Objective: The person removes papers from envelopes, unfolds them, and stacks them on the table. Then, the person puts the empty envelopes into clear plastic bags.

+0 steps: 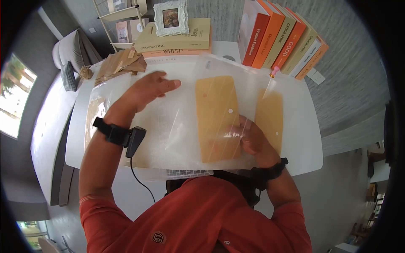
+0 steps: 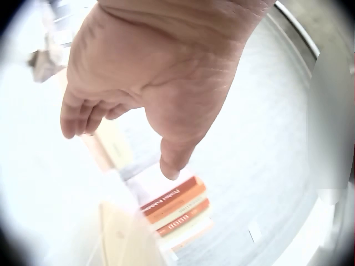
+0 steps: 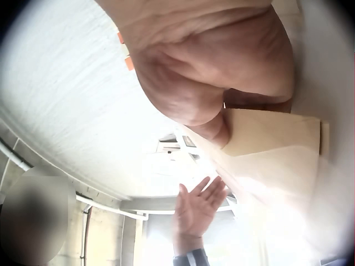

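A tan kraft envelope (image 1: 217, 99) with a small white button lies behind a layer of clear plastic (image 1: 249, 78). My right hand (image 1: 254, 139) pinches the envelope's right edge between thumb and fingers, partly seen through the glossy film. The grip also shows in the right wrist view, the thumb lying on the envelope (image 3: 272, 133). Over the left half of the table hovers my left hand (image 1: 147, 90), its fingers relaxed and nothing in it. Below that hand, more clear film spreads over the white tabletop. A second tan envelope (image 1: 272, 114) is beside the right hand, partly covered by it.
Upright books (image 1: 274, 38) stand at the back right, a pink pin-like item (image 1: 275, 71) before them. Stacked books (image 1: 177, 38) carry a white picture frame (image 1: 171, 19). Crumpled brown paper (image 1: 122, 65) lies at the back left. A cable (image 1: 141, 181) hangs from the left wrist camera.
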The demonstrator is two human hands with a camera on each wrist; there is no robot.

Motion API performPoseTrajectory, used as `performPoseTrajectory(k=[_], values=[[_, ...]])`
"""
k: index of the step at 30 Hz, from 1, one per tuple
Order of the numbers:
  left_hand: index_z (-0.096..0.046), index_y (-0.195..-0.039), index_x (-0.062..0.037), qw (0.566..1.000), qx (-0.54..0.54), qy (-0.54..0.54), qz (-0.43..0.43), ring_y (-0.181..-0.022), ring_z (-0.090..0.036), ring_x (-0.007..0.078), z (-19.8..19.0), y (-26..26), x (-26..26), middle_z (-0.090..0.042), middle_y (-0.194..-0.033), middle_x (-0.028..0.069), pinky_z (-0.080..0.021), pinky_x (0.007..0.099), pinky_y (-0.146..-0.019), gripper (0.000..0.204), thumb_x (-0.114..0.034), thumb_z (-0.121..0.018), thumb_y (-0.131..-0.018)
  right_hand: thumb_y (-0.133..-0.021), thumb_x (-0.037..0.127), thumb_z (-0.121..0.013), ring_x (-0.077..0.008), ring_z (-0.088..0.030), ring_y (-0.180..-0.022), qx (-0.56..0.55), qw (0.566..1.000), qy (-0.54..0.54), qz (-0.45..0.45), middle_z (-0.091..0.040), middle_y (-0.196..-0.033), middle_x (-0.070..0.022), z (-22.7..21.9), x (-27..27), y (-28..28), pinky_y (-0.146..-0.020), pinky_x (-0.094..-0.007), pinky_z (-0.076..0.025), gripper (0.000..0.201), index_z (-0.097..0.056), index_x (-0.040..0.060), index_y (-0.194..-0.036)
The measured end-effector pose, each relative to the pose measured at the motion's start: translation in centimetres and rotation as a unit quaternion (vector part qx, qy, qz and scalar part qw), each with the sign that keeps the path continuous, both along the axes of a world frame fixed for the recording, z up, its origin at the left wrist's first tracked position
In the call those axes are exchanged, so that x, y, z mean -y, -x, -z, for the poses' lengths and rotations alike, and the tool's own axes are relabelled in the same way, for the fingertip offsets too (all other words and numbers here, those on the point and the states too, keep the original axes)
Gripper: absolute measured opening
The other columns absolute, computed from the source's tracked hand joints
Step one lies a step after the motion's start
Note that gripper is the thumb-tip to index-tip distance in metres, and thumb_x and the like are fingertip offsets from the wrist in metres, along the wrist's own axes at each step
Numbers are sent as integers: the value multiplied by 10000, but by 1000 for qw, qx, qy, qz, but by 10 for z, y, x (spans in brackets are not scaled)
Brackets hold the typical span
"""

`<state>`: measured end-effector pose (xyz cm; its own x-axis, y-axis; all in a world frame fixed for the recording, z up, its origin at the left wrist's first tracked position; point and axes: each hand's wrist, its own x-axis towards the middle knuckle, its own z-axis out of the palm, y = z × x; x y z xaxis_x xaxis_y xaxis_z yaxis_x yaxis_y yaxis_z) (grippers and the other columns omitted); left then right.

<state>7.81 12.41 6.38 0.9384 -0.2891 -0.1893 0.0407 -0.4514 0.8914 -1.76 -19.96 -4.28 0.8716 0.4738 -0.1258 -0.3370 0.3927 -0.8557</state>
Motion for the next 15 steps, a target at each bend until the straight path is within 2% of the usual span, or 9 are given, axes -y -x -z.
performPoseTrajectory(k=[1,3,4,6,10,12,13,14,15], values=[[-621,-1260,12,988,-124,89,19,-1148,-628,237,9,-6,-3,-665,-1229,151,-521,399,-953,517,-363,-735,-923,-987,133,-624,-196,-622,-1159,26,1000,2,13,-622,-1310,-96,-1,2,2,-998,-344,-501,471,-507,-25,-1415],[-674,-1200,-27,965,-187,160,87,-1057,-662,188,30,8,12,-702,-1161,94,-535,346,-895,366,-318,-670,-979,-992,134,-621,-181,-617,-1146,129,990,38,43,-621,-1304,-82,-10,11,6,-984,-327,-500,476,-502,-27,-1425],[-659,-1230,-24,956,-171,205,122,-1004,-679,190,32,20,23,-711,-1146,85,-542,339,-879,329,-278,-602,-1029,-996,139,-619,-176,-613,-1140,206,974,72,60,-619,-1302,-74,-24,18,9,-978,-324,-497,482,-495,-24,-1433],[-654,-1247,-27,949,-97,285,89,-1005,-682,191,20,46,46,-713,-1148,87,-544,344,-884,330,-276,-583,-1041,-1007,151,-608,-168,-606,-1136,289,945,96,121,-619,-1300,-61,-49,26,16,-974,-325,-492,484,-488,-21,-1443],[-650,-1274,-22,918,39,384,92,-1078,-661,182,15,70,69,-705,-1199,90,-515,345,-948,333,-257,-550,-1061,-1024,171,-572,-190,-622,-1103,214,958,-22,190,-642,-1248,-75,-66,32,23,-953,-344,-492,416,-528,8,-1404],[-653,-1281,-21,907,79,399,107,-1127,-633,167,23,68,76,-696,-1225,75,-484,340,-993,331,-246,-549,-1062,-1015,171,-564,-222,-638,-1049,268,948,110,130,-658,-1170,-102,-75,40,18,-915,-352,-499,346,-577,32,-1332],[-654,-1284,-20,906,90,398,109,-1150,-615,157,30,66,79,-690,-1237,65,-465,336,-1016,330,-241,-550,-1062,-1005,167,-566,-241,-645,-1014,351,888,287,77,-663,-1117,-117,-87,47,16,-890,-355,-503,306,-606,42,-1282],[-656,-1288,-19,905,99,398,110,-1172,-598,148,36,64,82,-685,-1248,55,-447,333,-1039,330,-237,-551,-1063,-995,163,-567,-260,-653,-978,416,788,453,20,-668,-1064,-132,-93,54,16,-864,-358,-506,269,-634,52,-1232],[-655,-1293,-21,910,92,387,118,-1183,-586,141,42,63,85,-682,-1251,46,-433,330,-1051,330,-234,-553,-1062,-982,163,-573,-273,-642,-939,433,768,472,7,-653,-1016,-139,-88,61,15,-838,-369,-503,235,-645,59,-1180]])
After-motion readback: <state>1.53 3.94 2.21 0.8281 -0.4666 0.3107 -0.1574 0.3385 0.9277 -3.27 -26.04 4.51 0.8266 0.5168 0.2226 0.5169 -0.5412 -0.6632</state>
